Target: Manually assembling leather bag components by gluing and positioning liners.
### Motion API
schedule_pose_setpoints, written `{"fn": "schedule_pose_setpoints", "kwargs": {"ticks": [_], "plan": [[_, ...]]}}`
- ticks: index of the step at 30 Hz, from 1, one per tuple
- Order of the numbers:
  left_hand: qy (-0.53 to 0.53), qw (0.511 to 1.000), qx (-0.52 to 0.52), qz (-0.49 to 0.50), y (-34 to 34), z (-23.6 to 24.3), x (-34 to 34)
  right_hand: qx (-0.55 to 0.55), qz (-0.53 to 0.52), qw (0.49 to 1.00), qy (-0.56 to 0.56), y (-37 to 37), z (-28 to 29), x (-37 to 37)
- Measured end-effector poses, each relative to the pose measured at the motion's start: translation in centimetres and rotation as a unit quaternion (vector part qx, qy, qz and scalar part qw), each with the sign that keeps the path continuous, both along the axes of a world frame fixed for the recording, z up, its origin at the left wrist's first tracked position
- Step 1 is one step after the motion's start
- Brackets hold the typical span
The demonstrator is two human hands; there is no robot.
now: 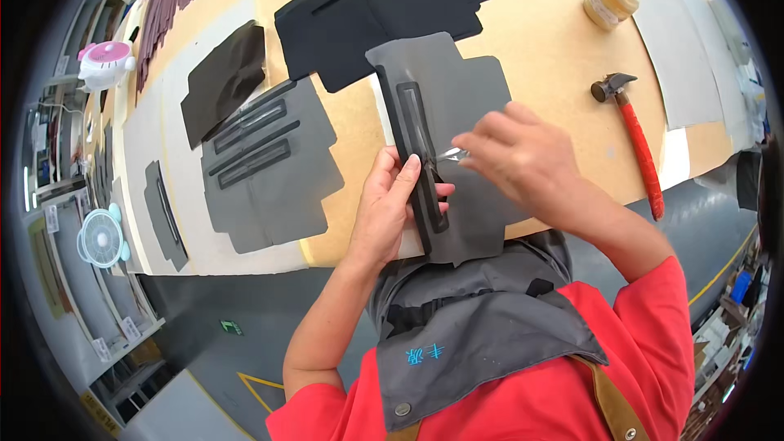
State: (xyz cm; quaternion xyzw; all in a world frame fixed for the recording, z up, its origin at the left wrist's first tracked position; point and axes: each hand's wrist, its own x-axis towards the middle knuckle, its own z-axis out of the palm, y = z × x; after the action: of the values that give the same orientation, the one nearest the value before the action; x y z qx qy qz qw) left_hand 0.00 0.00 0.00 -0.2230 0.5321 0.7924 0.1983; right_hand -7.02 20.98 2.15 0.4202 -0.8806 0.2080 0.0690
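Note:
My left hand pinches a grey cut-out panel, thumb pressed on the black strip with a long slot. Fingertips of the same hand show on the strip's other side. Closed fingers of my right hand hold a small shiny metal tool, its tip at the strip beside my left thumb. The fingers cover most of the tool, so its kind is unclear. The panel lies partly over the table's near edge, its far end overlapping a stack of dark navy pieces.
Left on the table lie a grey panel with slotted strips, a dark brown piece and a narrow grey piece. A red-handled hammer and a squeeze bottle are at right. Small fans stand far left.

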Motion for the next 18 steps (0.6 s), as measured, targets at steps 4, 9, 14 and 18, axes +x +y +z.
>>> {"fn": "schedule_pose_setpoints", "kwargs": {"ticks": [4, 9, 14, 18], "plan": [[-0.026, 1.0, -0.003, 0.007, 0.2, 0.4, 0.0, -0.191, -0.1, 0.949, -0.228, -0.8, -0.8, -0.8], [-0.043, 0.999, 0.003, 0.009, 0.2, 0.2, -0.3, -0.349, -0.151, 0.814, -0.438, -3.3, -4.4, -1.4], [-0.05, 0.988, 0.148, -0.012, -3.0, -0.6, 1.1, -0.327, -0.135, 0.837, -0.418, -3.0, -4.3, -1.4], [-0.044, 0.998, 0.025, -0.026, -1.6, 0.6, 0.0, -0.308, -0.126, 0.86, -0.388, -3.0, -4.0, -1.1]]}}
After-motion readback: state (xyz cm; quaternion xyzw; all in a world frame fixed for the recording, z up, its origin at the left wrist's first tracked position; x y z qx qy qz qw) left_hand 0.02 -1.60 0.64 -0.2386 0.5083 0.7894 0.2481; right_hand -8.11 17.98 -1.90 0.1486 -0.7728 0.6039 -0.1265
